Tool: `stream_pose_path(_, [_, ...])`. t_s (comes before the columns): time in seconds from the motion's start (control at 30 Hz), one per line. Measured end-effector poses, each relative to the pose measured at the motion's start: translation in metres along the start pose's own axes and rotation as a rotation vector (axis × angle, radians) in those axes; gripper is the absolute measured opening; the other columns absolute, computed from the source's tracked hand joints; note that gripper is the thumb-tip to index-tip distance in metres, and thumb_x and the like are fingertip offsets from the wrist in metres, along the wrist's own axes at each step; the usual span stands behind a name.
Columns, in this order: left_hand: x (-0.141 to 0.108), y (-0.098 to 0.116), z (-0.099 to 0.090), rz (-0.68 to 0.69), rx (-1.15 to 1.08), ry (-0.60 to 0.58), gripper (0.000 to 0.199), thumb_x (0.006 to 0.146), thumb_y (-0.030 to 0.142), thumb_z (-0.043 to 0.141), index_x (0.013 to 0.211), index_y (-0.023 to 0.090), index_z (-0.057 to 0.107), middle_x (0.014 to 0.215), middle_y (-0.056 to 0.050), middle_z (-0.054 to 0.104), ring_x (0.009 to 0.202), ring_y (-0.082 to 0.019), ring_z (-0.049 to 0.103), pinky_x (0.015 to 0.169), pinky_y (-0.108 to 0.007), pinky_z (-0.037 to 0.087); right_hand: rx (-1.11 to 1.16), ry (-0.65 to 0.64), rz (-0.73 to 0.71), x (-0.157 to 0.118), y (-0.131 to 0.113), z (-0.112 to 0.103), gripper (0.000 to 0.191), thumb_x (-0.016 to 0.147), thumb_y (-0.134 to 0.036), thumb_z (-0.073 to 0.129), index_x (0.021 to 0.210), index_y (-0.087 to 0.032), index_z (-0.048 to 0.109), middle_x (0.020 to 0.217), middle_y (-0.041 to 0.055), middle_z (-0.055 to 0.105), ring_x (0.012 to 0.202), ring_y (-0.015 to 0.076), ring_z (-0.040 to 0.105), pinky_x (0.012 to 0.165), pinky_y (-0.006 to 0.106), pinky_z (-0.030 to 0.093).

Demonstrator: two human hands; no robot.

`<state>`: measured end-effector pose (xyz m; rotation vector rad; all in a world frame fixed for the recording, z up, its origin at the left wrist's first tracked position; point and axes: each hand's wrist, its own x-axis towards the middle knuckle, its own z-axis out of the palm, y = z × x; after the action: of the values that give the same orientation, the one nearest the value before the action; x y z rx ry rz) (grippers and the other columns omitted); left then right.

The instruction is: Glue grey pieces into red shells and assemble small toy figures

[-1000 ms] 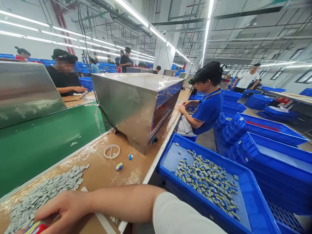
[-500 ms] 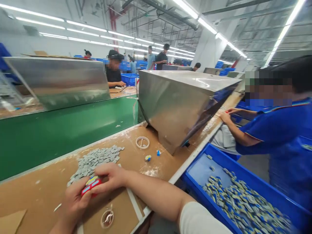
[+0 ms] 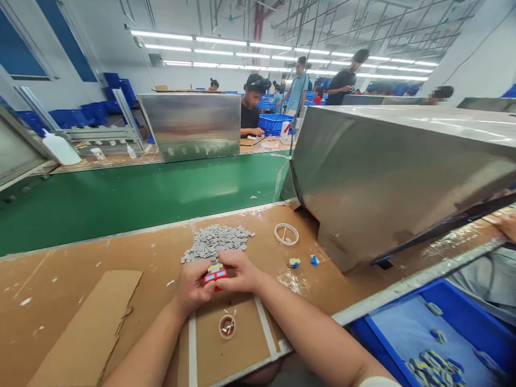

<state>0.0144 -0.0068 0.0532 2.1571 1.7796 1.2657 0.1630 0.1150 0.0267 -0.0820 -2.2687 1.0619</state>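
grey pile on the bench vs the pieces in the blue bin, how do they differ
The grey pile is plain grey all over; the bin pieces show blue and yellowish colour as well as grey. The pile lies heaped on the brown bench just beyond both hands; the bin pieces are spread loosely in the blue bin below the bench edge. Both are many small flat blocks of similar size.

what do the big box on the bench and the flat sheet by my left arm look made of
Big box: likely stainless or galvanised sheet metal, brushed grey, with soft reflections of the ceiling lights. Flat sheet: looks like corrugated cardboard, matte brown with a rough torn edge.
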Motion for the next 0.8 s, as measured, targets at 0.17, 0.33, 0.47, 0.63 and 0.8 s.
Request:
stream_pose_path(0.17, [-0.003,-0.001,0.005,0.017,0.000,0.027,0.070,0.097,0.080,0.030,0.059,0.022,0.038,0.051,0.003,0.036,0.048,-0.012,0.031,0.051,-0.029,0.023,-0.030,-0.001,-0.023,-0.003,-0.004,-0.001,0.065,0.088,-0.081,0.058,0.069,-0.023,0.033,0.065,-0.0065,0.033,0.062,0.0108,0.032,0.059,0.027,0.027])
stream_pose_path(0.33, [-0.004,0.000,0.005,0.021,-0.025,0.031,0.066,0.097,0.077,0.035,0.061,0.022,0.036,0.053,0.004,0.033,0.049,-0.012,0.029,0.052,-0.029,0.021,-0.004,0.041,-0.063,-0.003,-0.007,-0.001,0.065,0.091,-0.081,0.053,0.068,-0.023,0.033,0.065,-0.0065,0.032,0.060,0.0109,0.031,0.058,0.027,0.025])
stream_pose_path(0.47, [-0.003,0.002,0.004,0.052,-0.023,0.043,0.065,0.098,0.075,0.035,0.061,0.022,0.036,0.053,0.003,0.034,0.049,-0.012,0.030,0.052,-0.029,0.021,0.044,0.064,-0.102,-0.004,-0.006,-0.002,0.061,0.092,-0.075,0.057,0.069,-0.023,0.035,0.066,-0.0061,0.035,0.060,0.0111,0.032,0.058,0.027,0.025])
stream_pose_path(0.63, [0.000,0.006,0.002,0.123,-0.011,0.064,0.064,0.100,0.074,0.034,0.062,0.022,0.036,0.052,0.003,0.034,0.048,-0.012,0.031,0.051,-0.030,0.021,0.010,0.015,-0.096,-0.006,-0.008,-0.004,0.060,0.094,-0.077,0.052,0.071,-0.024,0.034,0.068,-0.0050,0.035,0.062,0.0122,0.033,0.060,0.029,0.026])
stream_pose_path(0.8, [0.002,0.009,0.003,0.164,-0.010,0.124,0.063,0.101,0.072,0.036,0.063,0.023,0.031,0.051,0.005,0.031,0.047,-0.011,0.026,0.049,-0.030,0.018,0.033,0.030,-0.114,-0.004,-0.015,-0.007,0.064,0.093,-0.081,0.051,0.071,-0.024,0.032,0.067,-0.0054,0.033,0.061,0.0118,0.030,0.058,0.029,0.025])
